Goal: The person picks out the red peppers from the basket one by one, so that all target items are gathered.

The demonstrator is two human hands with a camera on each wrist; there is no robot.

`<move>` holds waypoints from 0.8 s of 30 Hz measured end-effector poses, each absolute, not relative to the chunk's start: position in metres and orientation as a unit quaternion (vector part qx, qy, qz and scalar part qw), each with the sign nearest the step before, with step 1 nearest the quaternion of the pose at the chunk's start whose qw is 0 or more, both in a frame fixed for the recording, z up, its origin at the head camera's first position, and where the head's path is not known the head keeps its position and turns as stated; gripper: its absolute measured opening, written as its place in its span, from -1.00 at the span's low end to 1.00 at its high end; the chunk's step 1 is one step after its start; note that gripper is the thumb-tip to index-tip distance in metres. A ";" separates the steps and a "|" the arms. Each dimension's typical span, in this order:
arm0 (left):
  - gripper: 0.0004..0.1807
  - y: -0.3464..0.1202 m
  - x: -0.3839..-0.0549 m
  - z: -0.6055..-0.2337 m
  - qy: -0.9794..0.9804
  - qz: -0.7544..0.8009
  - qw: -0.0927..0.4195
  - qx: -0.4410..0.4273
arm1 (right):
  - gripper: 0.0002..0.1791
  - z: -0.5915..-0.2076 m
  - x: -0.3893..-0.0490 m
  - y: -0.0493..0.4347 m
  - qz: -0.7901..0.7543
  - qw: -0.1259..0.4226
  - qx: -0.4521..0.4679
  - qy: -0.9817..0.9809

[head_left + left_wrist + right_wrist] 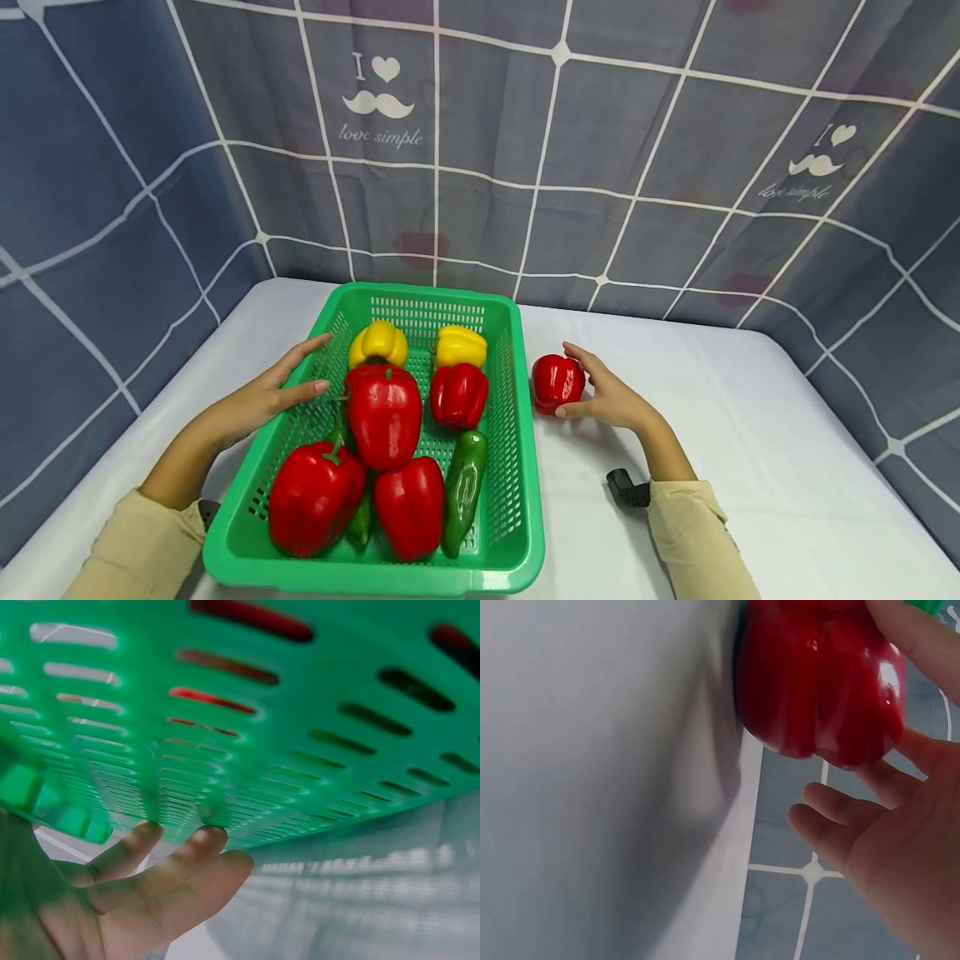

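My right hand [611,400] holds a glossy red bell pepper [557,383] on the white table, just right of the green basket [531,508]. Its thumb lies on the near side and the fingers reach round the far side; the right wrist view shows the same bell pepper [821,682] between thumb and fingers. At the basket's left side is my left hand [258,400], thumb and index finger extended over the rim. In the left wrist view, straight fingers [176,889] lie against the outside of the slotted wall.
Inside the basket are two yellow bell peppers [461,346], several red bell peppers [384,417] and long green peppers [465,492]. A grey grid-patterned curtain [495,217] closes off the back and sides of the white table [720,400]. A black device [626,487] sits at the right wrist.
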State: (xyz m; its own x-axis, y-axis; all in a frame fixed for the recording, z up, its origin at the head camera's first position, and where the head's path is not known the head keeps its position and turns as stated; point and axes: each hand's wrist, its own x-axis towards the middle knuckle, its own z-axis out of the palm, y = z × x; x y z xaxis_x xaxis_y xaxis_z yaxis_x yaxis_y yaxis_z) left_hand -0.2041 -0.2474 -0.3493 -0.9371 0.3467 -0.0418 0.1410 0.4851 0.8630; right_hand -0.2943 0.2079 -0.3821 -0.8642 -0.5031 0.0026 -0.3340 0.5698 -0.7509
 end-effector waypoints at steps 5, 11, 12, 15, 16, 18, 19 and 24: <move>-0.26 -0.248 -0.204 -0.350 0.854 0.490 0.105 0.140 | 0.04 -0.379 -0.292 0.213 -0.395 0.099 -0.240 0.881; -0.25 -0.247 -0.204 -0.353 0.850 0.497 0.107 0.140 | 0.00 -0.373 -0.291 0.219 -0.395 0.087 -0.242 0.882; -0.26 -0.247 -0.203 -0.353 0.849 0.498 0.107 0.140 | -0.01 -0.373 -0.292 0.219 -0.395 0.085 -0.243 0.882; -0.25 -0.247 -0.203 -0.353 0.847 0.501 0.109 0.140 | -0.04 -0.370 -0.290 0.220 -0.395 0.079 -0.243 0.883; -0.25 -0.247 -0.203 -0.353 0.846 0.502 0.110 0.140 | -0.04 -0.368 -0.289 0.220 -0.393 0.077 -0.241 0.884; -0.25 -0.247 -0.203 -0.353 0.846 0.503 0.111 0.139 | -0.05 -0.366 -0.288 0.220 -0.390 0.073 -0.239 0.886; -0.25 -0.247 -0.203 -0.353 0.845 0.504 0.111 0.139 | -0.06 -0.364 -0.287 0.220 -0.389 0.072 -0.238 0.887; -0.25 -0.247 -0.202 -0.352 0.846 0.502 0.109 0.139 | -0.08 -0.359 -0.287 0.220 -0.386 0.063 -0.234 0.890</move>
State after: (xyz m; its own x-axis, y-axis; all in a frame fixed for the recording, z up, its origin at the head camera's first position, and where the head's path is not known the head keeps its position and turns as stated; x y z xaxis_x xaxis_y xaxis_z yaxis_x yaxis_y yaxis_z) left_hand -0.2025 -0.2467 -0.3518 -0.9377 0.3446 -0.0445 0.1260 0.4567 0.8807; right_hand -0.2867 0.2196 -0.3595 -0.8824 -0.4653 0.0694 -0.3686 0.5922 -0.7165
